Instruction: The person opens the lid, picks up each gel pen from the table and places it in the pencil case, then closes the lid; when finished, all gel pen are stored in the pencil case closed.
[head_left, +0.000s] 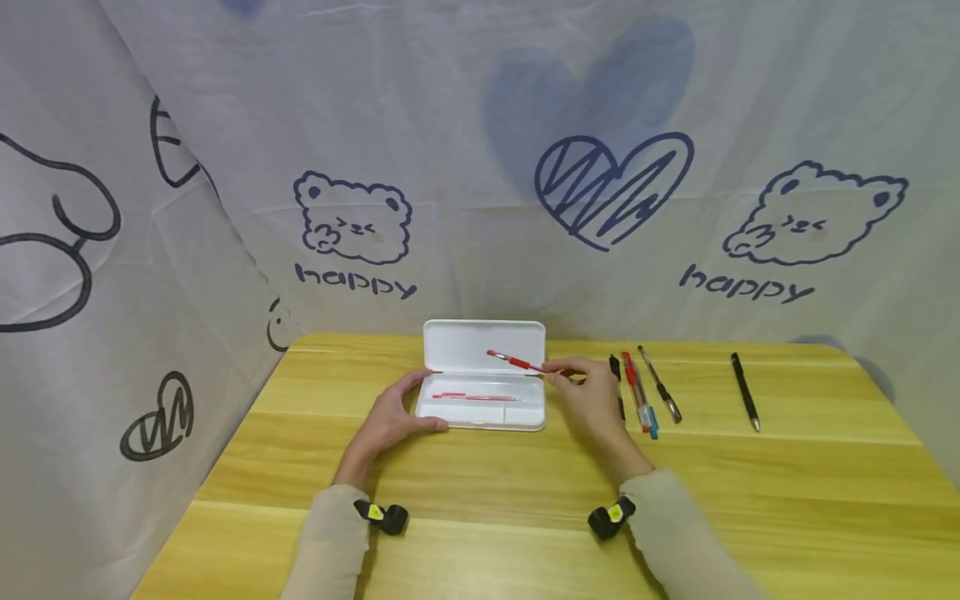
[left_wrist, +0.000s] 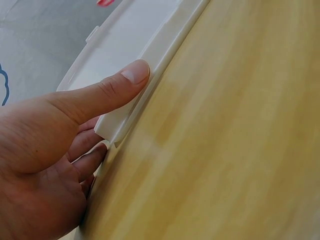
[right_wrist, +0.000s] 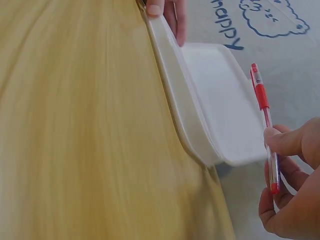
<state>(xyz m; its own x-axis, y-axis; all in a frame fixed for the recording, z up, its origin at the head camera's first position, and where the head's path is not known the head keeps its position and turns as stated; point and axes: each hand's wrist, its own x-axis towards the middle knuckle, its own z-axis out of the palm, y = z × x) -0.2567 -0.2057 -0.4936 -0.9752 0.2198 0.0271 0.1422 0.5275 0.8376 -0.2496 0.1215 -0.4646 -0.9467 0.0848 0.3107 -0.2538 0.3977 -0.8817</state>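
Note:
A white pencil case (head_left: pixel 461 415) lies on the table with its lid (head_left: pixel 480 335) raised at the back. My left hand (head_left: pixel 386 419) grips its left end, thumb (left_wrist: pixel 127 77) over the front rim and the other fingers around the end. In the long back compartment lies a red pen (head_left: pixel 474 397). My right hand (head_left: pixel 596 402) pinches another red pen (right_wrist: pixel 262 96) near its rear end, between thumb and fingers. This pen is held above the case's right part, its capped end pointing left and overlapping the lid in the head view.
To the right of my right hand lie a black pen (head_left: pixel 615 367), a red pen (head_left: pixel 630 371), a blue-ended pen (head_left: pixel 653 429) and a clear-and-black pen (head_left: pixel 663 392). A separate black pen (head_left: pixel 742 387) is farther right. Behind the wooden table (head_left: pixel 480 492) hangs a printed cloth (head_left: pixel 465 125).

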